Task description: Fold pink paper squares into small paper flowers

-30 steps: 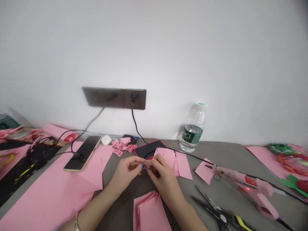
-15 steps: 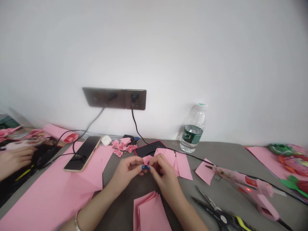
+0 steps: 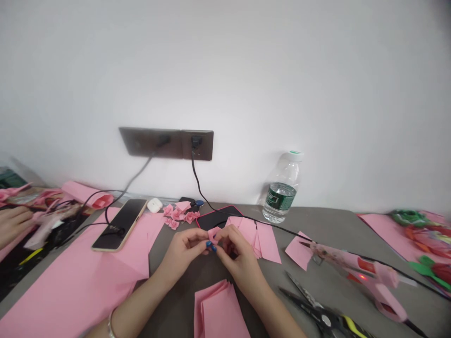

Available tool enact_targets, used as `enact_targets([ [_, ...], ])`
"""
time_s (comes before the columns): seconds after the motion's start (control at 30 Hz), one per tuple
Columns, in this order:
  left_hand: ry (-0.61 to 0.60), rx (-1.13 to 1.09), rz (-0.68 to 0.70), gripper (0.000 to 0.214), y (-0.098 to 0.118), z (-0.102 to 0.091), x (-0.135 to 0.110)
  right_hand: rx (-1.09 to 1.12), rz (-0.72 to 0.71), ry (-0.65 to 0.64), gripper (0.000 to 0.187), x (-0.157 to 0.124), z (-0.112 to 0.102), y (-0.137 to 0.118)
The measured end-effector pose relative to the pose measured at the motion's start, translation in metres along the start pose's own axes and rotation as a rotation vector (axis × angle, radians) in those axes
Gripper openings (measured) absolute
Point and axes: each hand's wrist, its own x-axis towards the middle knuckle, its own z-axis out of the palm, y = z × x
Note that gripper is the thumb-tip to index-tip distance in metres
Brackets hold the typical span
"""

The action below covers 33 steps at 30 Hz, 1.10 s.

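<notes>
A small piece of folded pink paper [image 3: 213, 234] is pinched between my two hands over the grey table. My left hand [image 3: 188, 248] grips its left side with thumb and fingers. My right hand [image 3: 237, 249] holds the right side, its thumb close to the left thumb; the fingers partly hide the paper. Just in front of me lies a stack of folded pink paper [image 3: 220, 312]. Cut pink pieces [image 3: 268, 241] rest behind my right hand. Beyond my left hand sits a cluster of small pink paper flowers [image 3: 176, 215].
On the right lie a pink glue gun [image 3: 366, 267], black scissors [image 3: 319, 312] and a pink paper square [image 3: 299, 251]. A water bottle [image 3: 281, 192] stands by the wall. A phone [image 3: 121, 225] rests on pink sheets [image 3: 81, 286] at left, near another person's hand [image 3: 13, 225].
My fingers have shifted slightly on the pink paper, which now shows a curled loop between them. At far left, the other person's hand has moved left, exposing a pink tool.
</notes>
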Motion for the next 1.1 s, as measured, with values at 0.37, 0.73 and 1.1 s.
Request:
enact_targets([
  [0.37,0.002,-0.006,-0.003,0.008,0.002,0.0,-0.001,-0.009,-0.001,-0.013,0.014,0.001,0.001,-0.002],
  [0.73,-0.042,-0.041,-0.061,0.018,0.009,0.005,-0.004,0.028,0.019,-0.016,0.013,0.002,-0.001,-0.008],
  [1.1,-0.04,-0.054,-0.114,0.032,0.007,0.003,-0.002,-0.033,-0.026,-0.046,0.014,-0.002,0.0,-0.017],
])
